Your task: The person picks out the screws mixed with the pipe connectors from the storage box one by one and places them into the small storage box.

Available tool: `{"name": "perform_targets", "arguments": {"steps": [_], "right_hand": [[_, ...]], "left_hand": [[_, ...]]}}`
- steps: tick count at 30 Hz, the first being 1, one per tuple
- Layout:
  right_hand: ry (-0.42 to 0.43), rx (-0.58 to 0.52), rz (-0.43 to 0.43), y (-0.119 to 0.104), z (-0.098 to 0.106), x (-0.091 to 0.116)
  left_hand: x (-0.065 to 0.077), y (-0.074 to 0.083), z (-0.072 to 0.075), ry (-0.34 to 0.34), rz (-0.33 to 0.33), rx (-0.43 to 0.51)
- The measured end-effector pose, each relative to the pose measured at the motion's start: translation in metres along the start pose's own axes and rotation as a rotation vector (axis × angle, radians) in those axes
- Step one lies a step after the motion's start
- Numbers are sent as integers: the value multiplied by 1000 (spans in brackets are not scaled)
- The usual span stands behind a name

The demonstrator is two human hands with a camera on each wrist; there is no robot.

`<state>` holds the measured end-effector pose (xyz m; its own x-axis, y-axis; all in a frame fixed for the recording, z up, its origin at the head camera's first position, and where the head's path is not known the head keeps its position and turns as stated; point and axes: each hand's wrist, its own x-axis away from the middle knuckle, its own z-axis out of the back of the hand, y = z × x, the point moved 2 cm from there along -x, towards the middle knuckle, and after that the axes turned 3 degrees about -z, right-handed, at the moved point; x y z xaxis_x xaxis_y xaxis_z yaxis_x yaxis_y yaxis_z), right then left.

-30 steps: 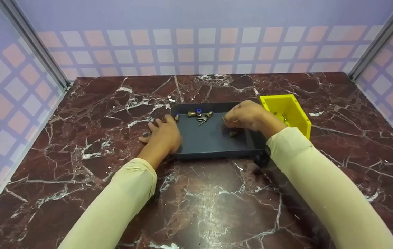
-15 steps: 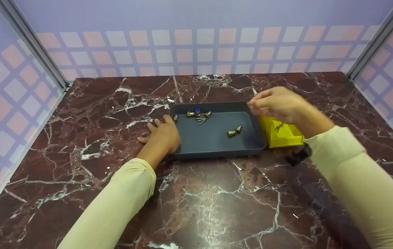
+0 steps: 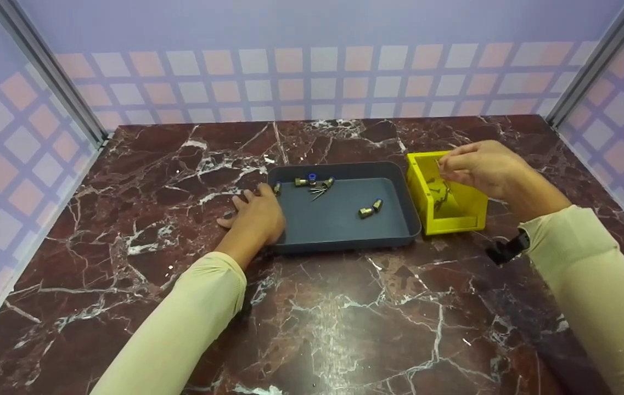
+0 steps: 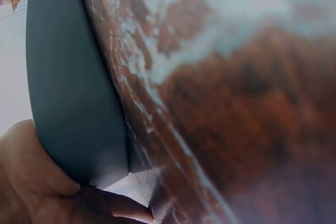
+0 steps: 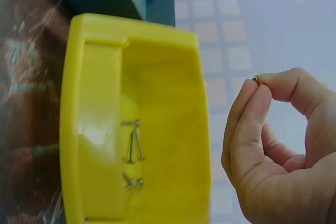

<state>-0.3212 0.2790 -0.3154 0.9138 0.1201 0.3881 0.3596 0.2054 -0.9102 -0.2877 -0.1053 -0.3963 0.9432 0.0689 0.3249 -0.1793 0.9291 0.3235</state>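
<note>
My left hand [image 3: 257, 216] rests at the left side of the dark grey tray [image 3: 344, 241], its fingers spread outside the wall; the left wrist view shows this hand [image 4: 37, 182] against the tray wall [image 4: 73, 77]. Above the yellow bin [image 3: 454, 225], my right hand [image 3: 487, 167] pinches a small screw between thumb and fingertips. Only the tip of that screw [image 5: 255, 78] shows in the right wrist view. Several screws [image 5: 134, 142] lie on the bin floor. In the tray are brass fittings with blue ends [image 3: 366, 212] and a few thin screws [image 3: 318, 192].
The bin stands close against the tray's right side. Both sit on a dark red marbled table [image 3: 333, 318]. A tiled-pattern wall [image 3: 312, 71] closes off the back, with side panels at left and right.
My right hand has risen out of the tray with the screw and moved right, over the yellow bin, uncovering two fittings in the tray. My left hand has stayed in place.
</note>
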Motion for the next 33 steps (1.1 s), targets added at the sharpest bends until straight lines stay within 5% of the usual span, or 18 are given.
{"name": "perform_targets", "arguments": {"steps": [9, 33], "right_hand": [[29, 51, -24, 10, 9, -3], [31, -20, -11, 13, 8, -5]], "left_hand": [[1, 1, -1, 3, 3, -10], [2, 0, 0, -4, -4, -25]]}}
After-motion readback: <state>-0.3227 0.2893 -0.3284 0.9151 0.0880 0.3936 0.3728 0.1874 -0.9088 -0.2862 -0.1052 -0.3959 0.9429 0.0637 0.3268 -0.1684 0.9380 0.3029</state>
